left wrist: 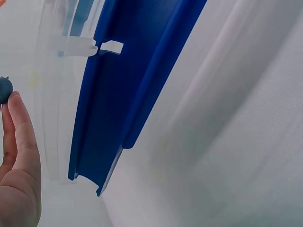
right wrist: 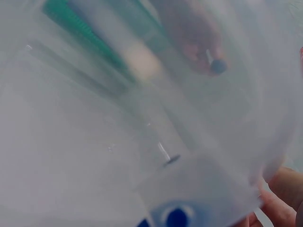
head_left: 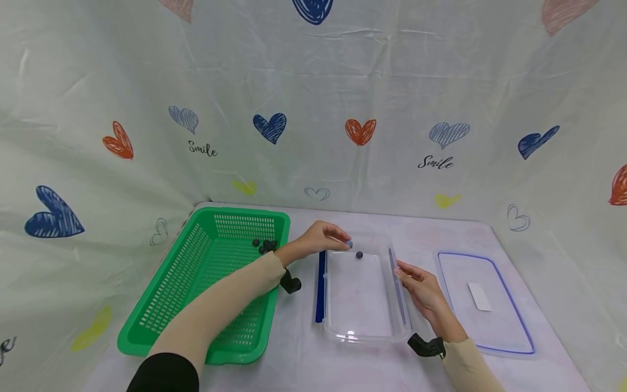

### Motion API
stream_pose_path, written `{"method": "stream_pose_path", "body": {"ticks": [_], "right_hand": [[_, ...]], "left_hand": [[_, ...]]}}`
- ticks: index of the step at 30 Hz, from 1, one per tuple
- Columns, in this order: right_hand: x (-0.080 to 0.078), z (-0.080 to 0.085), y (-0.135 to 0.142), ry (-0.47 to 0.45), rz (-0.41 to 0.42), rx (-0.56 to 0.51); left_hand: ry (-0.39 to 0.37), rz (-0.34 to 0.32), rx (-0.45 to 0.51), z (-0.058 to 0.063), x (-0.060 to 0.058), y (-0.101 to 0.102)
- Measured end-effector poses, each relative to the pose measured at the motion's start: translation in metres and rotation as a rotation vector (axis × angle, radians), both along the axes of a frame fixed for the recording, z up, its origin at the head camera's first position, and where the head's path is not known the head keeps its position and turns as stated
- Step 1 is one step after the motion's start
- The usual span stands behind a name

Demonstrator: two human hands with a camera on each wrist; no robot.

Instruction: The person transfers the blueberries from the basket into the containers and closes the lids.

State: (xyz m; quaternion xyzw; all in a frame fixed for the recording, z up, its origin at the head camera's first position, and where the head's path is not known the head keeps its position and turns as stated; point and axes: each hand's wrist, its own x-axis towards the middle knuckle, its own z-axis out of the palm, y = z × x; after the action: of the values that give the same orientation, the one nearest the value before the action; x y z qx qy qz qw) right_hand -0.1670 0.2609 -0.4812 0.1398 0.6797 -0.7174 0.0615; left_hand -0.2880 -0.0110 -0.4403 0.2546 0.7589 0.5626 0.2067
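Blueberry, in the head view, is pinched in the left hand above the clear container; the right hand touches the container's side, its grip unclear. Left wrist: blueberry held near the blue flap. Right wrist: blueberry blurred behind the container's wall.

The right hand holds a clear container by its right side. Above its far end, the left hand pinches a blueberry.
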Motion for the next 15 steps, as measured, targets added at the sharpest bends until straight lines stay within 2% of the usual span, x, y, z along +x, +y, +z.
{"method": "stream_pose_path", "body": {"ticks": [15], "right_hand": [[0.0002, -0.0010, 0.0008, 0.001, 0.007, 0.002]], "left_hand": [[0.010, -0.010, -0.012, -0.0001, -0.0001, 0.0006]]}}
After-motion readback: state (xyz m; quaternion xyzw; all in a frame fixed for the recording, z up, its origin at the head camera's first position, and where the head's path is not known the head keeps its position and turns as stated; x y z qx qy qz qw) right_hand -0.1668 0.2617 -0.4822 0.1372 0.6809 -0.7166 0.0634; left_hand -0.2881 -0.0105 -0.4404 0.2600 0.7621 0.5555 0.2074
